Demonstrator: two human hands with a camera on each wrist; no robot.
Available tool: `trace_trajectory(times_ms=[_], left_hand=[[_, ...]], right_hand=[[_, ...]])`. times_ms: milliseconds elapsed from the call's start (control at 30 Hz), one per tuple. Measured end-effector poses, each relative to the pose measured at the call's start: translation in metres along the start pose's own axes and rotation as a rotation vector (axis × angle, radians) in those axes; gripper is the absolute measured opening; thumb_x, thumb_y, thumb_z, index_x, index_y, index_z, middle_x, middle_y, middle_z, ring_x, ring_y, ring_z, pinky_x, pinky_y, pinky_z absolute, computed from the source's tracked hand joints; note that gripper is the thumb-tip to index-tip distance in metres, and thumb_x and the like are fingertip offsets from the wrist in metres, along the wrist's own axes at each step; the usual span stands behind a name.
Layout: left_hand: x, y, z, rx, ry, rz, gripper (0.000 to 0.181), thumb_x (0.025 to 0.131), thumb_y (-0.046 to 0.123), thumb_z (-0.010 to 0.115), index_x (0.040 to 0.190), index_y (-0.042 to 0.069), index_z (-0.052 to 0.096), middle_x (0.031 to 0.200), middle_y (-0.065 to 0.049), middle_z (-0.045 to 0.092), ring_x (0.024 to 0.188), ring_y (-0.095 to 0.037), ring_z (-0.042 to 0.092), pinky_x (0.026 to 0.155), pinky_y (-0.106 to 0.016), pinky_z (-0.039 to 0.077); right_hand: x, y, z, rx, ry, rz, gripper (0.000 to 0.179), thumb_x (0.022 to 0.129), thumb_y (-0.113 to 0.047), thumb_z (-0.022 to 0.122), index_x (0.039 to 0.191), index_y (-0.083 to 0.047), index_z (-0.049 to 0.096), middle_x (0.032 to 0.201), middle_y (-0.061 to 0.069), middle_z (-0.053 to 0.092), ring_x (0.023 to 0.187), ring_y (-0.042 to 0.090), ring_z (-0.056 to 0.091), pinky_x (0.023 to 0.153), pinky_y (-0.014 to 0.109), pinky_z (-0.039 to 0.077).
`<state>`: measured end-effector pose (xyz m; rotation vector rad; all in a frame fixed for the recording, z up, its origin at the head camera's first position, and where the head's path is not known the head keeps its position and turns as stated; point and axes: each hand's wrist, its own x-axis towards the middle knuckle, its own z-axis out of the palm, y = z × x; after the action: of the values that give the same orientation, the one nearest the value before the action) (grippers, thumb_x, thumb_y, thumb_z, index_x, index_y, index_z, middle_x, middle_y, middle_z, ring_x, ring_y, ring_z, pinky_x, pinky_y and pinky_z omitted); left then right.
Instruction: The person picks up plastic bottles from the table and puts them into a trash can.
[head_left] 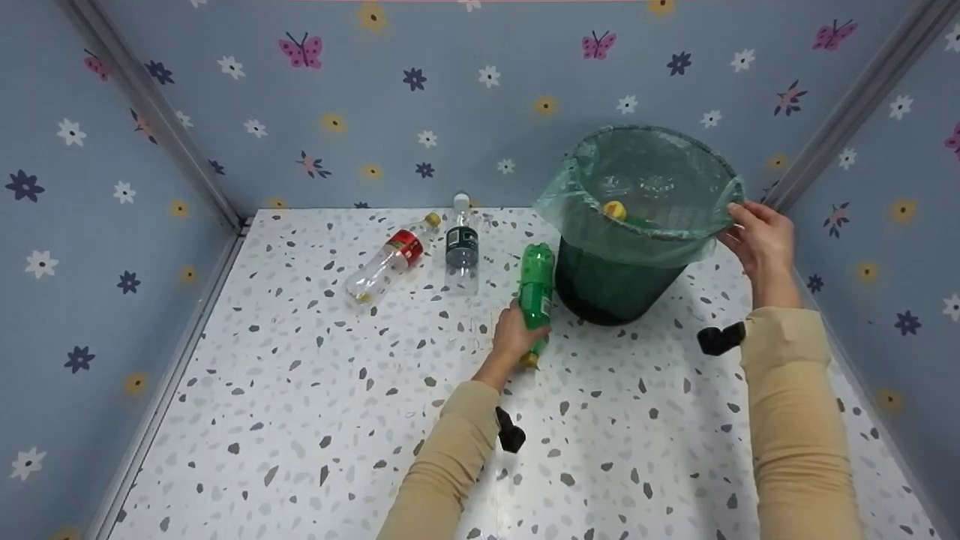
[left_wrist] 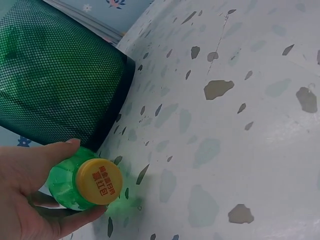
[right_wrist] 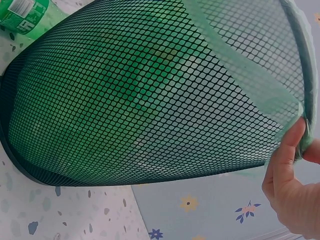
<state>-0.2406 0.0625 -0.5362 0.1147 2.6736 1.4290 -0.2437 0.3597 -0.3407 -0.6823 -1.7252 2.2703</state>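
My left hand (head_left: 514, 334) grips a green plastic bottle (head_left: 535, 281) near its neck, left of the bin. In the left wrist view the bottle's yellow cap (left_wrist: 100, 181) faces the camera, thumb and fingers around the green shoulder. A black mesh trash bin (right_wrist: 115, 95) stands upright, lined with a thin green plastic bag (head_left: 637, 238) folded over its rim. My right hand (head_left: 763, 236) pinches the bag and rim at the bin's right side. Inside the bin a yellow cap (head_left: 614, 210) shows; what lies below it is mostly hidden.
A clear bottle with a red label (head_left: 403, 249) lies tilted to the left on the speckled white surface (head_left: 300, 420). Beside it is a clear bottle with a dark label (head_left: 462, 251) and white cap. Blue flowered panels (head_left: 450, 97) wall the back and sides.
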Motion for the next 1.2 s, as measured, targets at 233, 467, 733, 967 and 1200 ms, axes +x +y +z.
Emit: trace_trajectory(times_ms=[233,467,733,967,1200], left_hand=[[0.000,-0.002,-0.002,-0.066,0.012,0.018,0.049,0.076,0.017,0.069,0.116,-0.003,0.047,0.101,-0.012,0.057,0.088,-0.019,0.056,0.079,-0.032,0.044],[0.000,-0.004,-0.005,-0.070,0.041,0.028,0.051,0.076,0.017,0.068,0.116,-0.004,0.046,0.103,-0.014,0.057,0.091,-0.021,0.056,0.082,-0.032,0.044],[-0.001,-0.001,-0.014,-0.042,0.101,0.038,0.057,0.075,0.022,0.071,0.120,-0.003,0.045,0.104,-0.014,0.058,0.092,-0.022,0.056,0.080,-0.035,0.044],[-0.002,0.003,-0.028,-0.120,0.123,0.068,0.064,0.075,0.021,0.071,0.126,-0.003,0.040,0.110,-0.016,0.055,0.098,-0.023,0.054,0.084,-0.034,0.042],[-0.006,0.016,-0.043,-0.116,0.175,0.094,0.072,0.076,0.024,0.070,0.132,-0.003,0.033,0.116,-0.019,0.050,0.103,-0.026,0.050,0.086,-0.037,0.041]], right_hand=[[0.000,0.001,0.000,0.016,-0.013,-0.022,0.054,0.081,-0.011,0.063,0.128,0.000,0.040,0.098,0.007,0.050,0.069,0.012,0.058,0.061,0.021,0.050],[0.001,0.001,0.001,-0.020,0.015,-0.023,0.046,0.082,-0.014,0.062,0.123,-0.002,0.044,0.101,0.007,0.048,0.075,0.012,0.057,0.061,0.020,0.050],[0.000,0.001,0.001,0.001,0.000,-0.029,0.034,0.082,-0.011,0.062,0.112,-0.004,0.049,0.095,0.006,0.052,0.069,0.014,0.057,0.061,0.022,0.050],[-0.002,0.001,0.000,-0.009,0.002,-0.022,0.036,0.082,-0.012,0.063,0.114,-0.004,0.048,0.098,0.007,0.050,0.070,0.013,0.057,0.061,0.022,0.050],[0.001,0.001,0.001,-0.030,0.017,-0.011,0.056,0.081,-0.014,0.063,0.130,-0.003,0.038,0.100,0.005,0.047,0.072,0.012,0.056,0.061,0.020,0.050]])
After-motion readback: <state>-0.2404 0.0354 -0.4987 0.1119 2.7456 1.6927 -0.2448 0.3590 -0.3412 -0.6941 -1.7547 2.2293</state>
